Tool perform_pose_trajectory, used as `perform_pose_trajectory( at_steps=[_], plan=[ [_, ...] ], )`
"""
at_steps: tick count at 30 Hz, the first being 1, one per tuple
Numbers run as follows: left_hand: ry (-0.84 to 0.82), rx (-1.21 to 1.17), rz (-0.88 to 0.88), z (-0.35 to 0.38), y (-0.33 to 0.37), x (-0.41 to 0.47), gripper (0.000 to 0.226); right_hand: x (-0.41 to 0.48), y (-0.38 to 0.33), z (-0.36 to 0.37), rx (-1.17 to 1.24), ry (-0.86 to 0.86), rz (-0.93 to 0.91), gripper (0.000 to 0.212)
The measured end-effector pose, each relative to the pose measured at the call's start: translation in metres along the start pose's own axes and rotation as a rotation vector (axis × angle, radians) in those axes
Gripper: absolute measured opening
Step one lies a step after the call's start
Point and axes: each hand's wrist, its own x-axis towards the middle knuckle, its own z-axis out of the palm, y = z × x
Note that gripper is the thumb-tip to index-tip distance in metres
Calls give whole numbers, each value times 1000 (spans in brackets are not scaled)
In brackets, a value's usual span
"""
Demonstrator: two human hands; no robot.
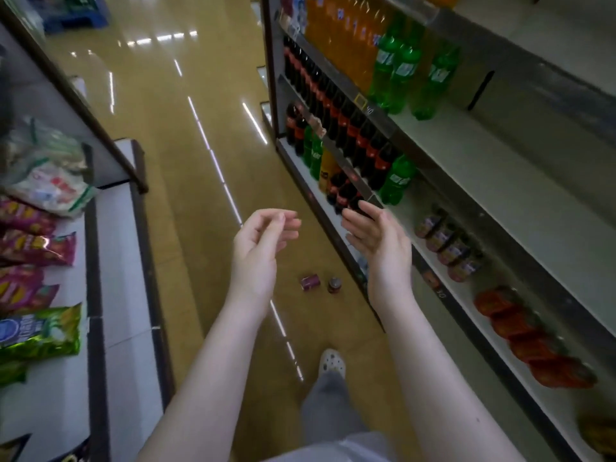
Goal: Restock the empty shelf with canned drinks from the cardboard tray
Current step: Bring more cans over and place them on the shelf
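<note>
Two small cans on the glossy tan floor ahead of me: a purple can (310, 282) lying on its side, and just beside it a dark can with a silver top (334, 285) standing upright. On the pale metal shelf (500, 348) to my right, a row of purple-labelled cans (448, 245) and a row of red cans (533, 341) are already in place. No cardboard tray in view. My left hand (263, 240) is loosely curled and empty; my right hand (376, 235) is spread wide, holding nothing. I reckon the stocking is nearly finished.
</note>
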Motion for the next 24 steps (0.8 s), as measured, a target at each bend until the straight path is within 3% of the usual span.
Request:
perform_pose_trajectory(
  at_steps=[10, 15, 20, 24],
  plan=[
    [-39, 72, -131, 60, -33, 153, 22, 160, 54, 25, 103, -20, 328, 30],
    [-41, 75, -244, 45, -97, 211, 19, 213, 113, 29, 69, 124, 480, 32],
    [-66, -16, -489, 31, -184, 268, 30, 261, 196, 44, 4, 315, 549, 25],
    [-164, 26, -506, 30, -247, 320, 33, 288, 268, 54, 50, 448, 621, 21]
  ],
)
